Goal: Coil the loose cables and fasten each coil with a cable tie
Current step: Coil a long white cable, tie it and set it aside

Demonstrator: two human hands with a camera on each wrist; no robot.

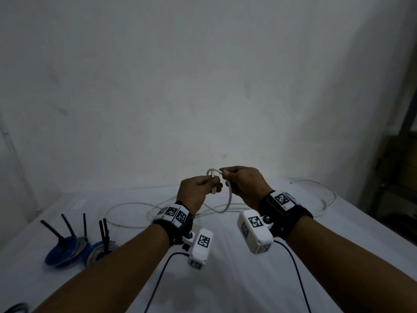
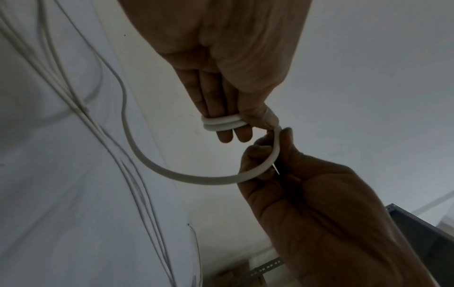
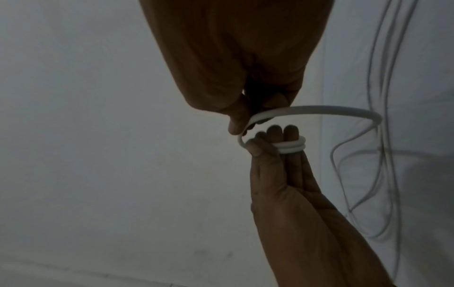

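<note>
Hidden: cable (image 1: 230,197) end – lost inside right hand (image 1: 244,186) pinch.
Cable: white, round, smooth – two turns wound round straight left fingers (image 2: 222,118); thumb pressed on.

all three views are dim and grey, with flat, soft light and no glare. in the head view the wall (image 1: 203,75) is brightest near the middle and darkens toward the corners, and straight edges bow at the sides. faint shadows lie on the table (image 1: 225,279) under the forearms. both wrist views are murkier and grainy: the right hand (image 3: 236,64) is almost a silhouette, and the cable (image 2: 157,165) looks soft, its far strands smeared.
</note>
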